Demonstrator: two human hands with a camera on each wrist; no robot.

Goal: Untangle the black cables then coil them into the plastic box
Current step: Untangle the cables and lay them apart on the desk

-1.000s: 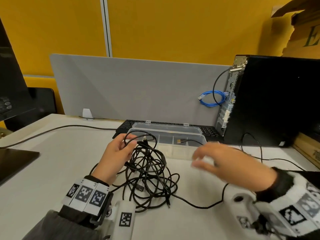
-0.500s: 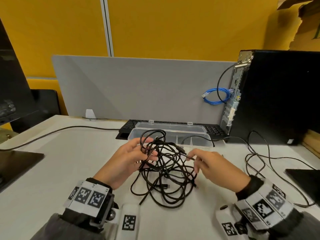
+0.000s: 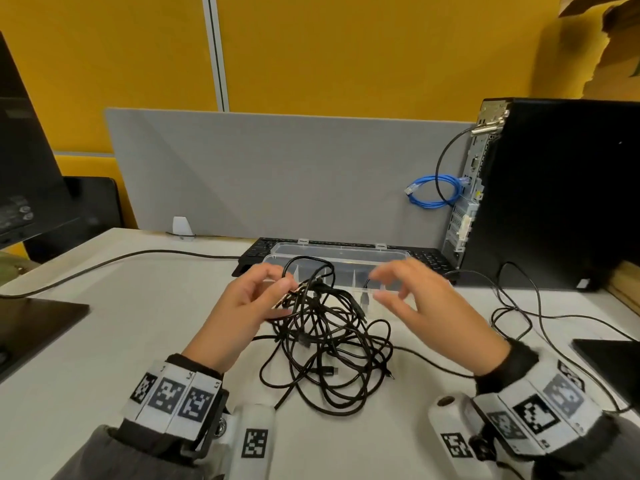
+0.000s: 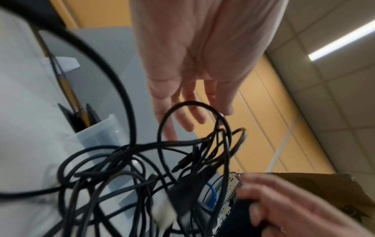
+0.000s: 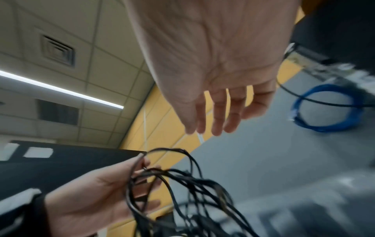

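A tangle of black cables [image 3: 329,341] lies on the white desk, its top bunch lifted off the surface. My left hand [image 3: 277,296] pinches that raised bunch between thumb and fingers; the right wrist view shows the strands [image 5: 182,184] crossing the left hand's fingers [image 5: 142,181]. My right hand [image 3: 391,289] hovers just right of the bunch, blurred, fingers spread, holding nothing [image 5: 213,120]. Behind both hands stands the clear plastic box [image 3: 346,252], lid open, with dividers inside. One cable loop [image 4: 192,109] rises in front of the left fingers.
A black keyboard [image 3: 256,251] sits behind the box against a grey divider. A black computer tower [image 3: 561,195] with a blue coiled cable [image 3: 433,192] stands at the right. More thin black leads [image 3: 512,313] trail at the right. A monitor base [image 3: 34,323] is at the left.
My right hand has let go of the strand it pinched and lifted away with fingers spread. The left hand has kept hold of the raised bunch.
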